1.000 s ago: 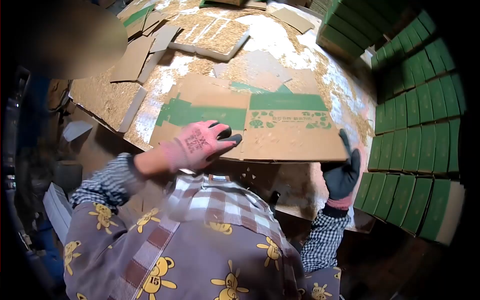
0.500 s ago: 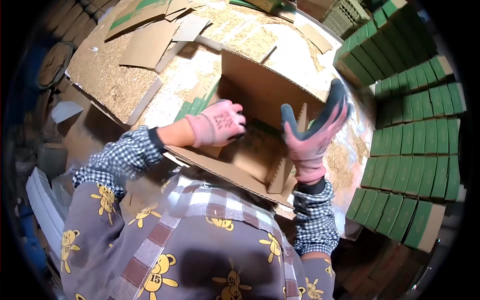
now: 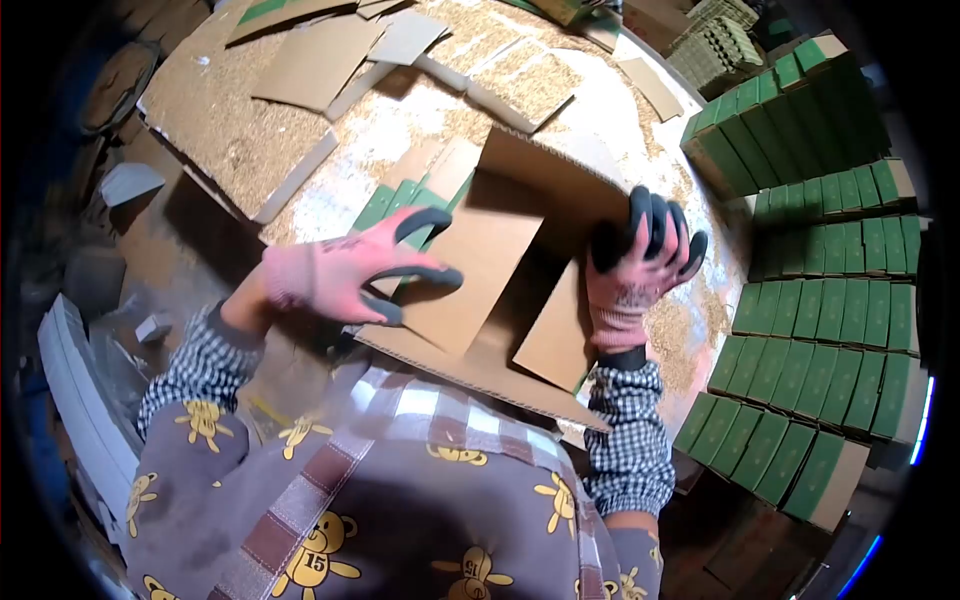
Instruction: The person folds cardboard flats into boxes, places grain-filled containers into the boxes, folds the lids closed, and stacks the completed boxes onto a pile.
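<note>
While the desk's [image 3: 390,130] left end lies under tan, husk-like litter [image 3: 240,125] with loose cardboard sheets [image 3: 312,72] near the far edge, the work sits at its near edge. Left hand [image 3: 340,272]: pink glove, dark fingertips, grip spread wide, thumb apart, fingers over the left flap [image 3: 465,312] of a corrugated cardboard box [image 3: 492,258]; firm contact or light, can't tell. Green-printed flat cardboard [image 3: 380,207] lies just left of the box.

Box is at the near edge, middle of the desk, top facing up. Change from half a second ago: left hand was down in the box, now out and above it; left flap now lies inward, right flap [image 3: 560,335] also tipped in. Means the opening is down to a dark gap between these two. Far flap [image 3: 545,165] stands up, near flap [image 3: 480,382] sticks out toward the person, so neither long flap is folded over yet.

Right hand [image 3: 632,270] was held palm-spread above; now at the box's right end, fingers bent by the far flap's corner. Can't tell if its grip pinches the cardboard.

Farther right: egg trays [image 3: 715,48] beyond the desk's far right corner, rows of green boxes [image 3: 790,310] along its right edge.
</note>
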`<action>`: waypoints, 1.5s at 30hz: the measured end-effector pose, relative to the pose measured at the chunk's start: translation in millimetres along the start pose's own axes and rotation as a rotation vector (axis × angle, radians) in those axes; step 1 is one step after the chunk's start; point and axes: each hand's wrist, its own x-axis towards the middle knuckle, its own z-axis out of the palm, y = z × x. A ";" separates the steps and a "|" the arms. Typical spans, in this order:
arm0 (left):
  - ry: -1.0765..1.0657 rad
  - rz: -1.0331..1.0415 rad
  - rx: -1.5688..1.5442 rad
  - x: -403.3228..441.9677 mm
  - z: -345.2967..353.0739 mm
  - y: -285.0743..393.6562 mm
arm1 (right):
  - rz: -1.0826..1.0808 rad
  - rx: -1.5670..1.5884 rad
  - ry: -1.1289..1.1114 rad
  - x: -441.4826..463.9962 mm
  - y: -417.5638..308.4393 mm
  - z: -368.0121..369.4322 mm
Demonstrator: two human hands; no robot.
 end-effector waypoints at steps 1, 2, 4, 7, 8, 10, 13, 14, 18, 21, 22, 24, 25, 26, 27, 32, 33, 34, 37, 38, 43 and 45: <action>0.031 -0.012 0.015 6.2 3.6 4.4 | 0.007 -0.033 -0.033 2.7 -4.1 -0.6; 0.131 -0.073 -0.098 12.1 7.9 -1.1 | -0.009 -0.027 -0.082 12.7 -1.9 -4.2; 0.099 -0.078 0.075 14.5 13.8 -27.4 | -0.031 0.069 -0.126 13.8 16.8 -9.2; 0.021 -0.041 0.154 0.1 7.2 -9.4 | -0.074 -0.104 0.096 -16.9 36.3 15.7; -0.007 -0.011 0.044 6.9 15.7 -16.4 | -0.149 -0.070 0.060 -10.6 35.8 15.8; -0.100 -0.065 0.092 10.0 31.8 -14.1 | -0.150 -0.043 -0.030 -10.9 28.9 13.2; -0.244 -0.166 0.188 5.9 18.1 1.7 | -0.141 -0.042 0.015 -1.8 24.5 15.8; -0.228 -0.165 0.270 0.5 15.3 -2.1 | -0.131 -0.037 0.032 -2.4 26.1 12.5; -0.017 -0.144 0.212 15.2 20.1 -9.3 | -0.122 -0.141 0.026 2.1 18.3 9.0; 0.642 -0.486 -0.136 48.4 37.4 -36.3 | 0.247 0.199 -0.469 34.8 37.6 -23.2; 0.671 -0.545 -0.009 53.4 38.7 -46.7 | 0.327 0.283 -0.463 37.3 25.2 -42.7; 0.599 -0.431 -0.208 60.4 42.9 -73.7 | 0.042 0.370 -0.594 16.7 -8.9 -66.3; 0.569 -0.261 -0.350 60.5 45.8 -95.9 | -0.165 0.320 -0.754 0.1 -29.3 -73.7; 0.688 -0.103 -1.000 79.9 85.7 -171.8 | -0.150 0.053 -0.997 -16.1 -50.0 -82.0; 0.739 -0.227 -0.918 67.4 89.2 -148.3 | -0.147 0.054 -0.998 -25.9 -42.5 -82.8; 0.873 0.167 -0.789 79.2 40.6 -44.2 | 0.550 0.837 -0.339 -86.2 -28.1 -88.5; 0.856 0.137 -1.027 76.4 9.8 -3.8 | 0.703 0.876 -0.400 -90.8 -29.7 -95.0; 0.802 0.342 -0.636 81.6 -14.8 16.6 | 0.688 0.947 -0.494 -160.3 6.4 -56.2; 0.465 0.485 0.297 101.9 -8.4 51.1 | 0.811 1.062 -0.460 -162.0 20.8 -43.3; 0.494 0.653 0.210 119.0 22.5 42.6 | 0.944 1.116 -0.344 -110.2 3.5 -58.5; 0.268 0.673 0.345 157.1 113.6 85.2 | 1.192 0.868 -0.362 -96.8 40.8 -85.4; -0.040 0.742 0.362 185.1 132.1 79.6 | 1.267 0.814 -0.409 -100.8 42.3 -88.1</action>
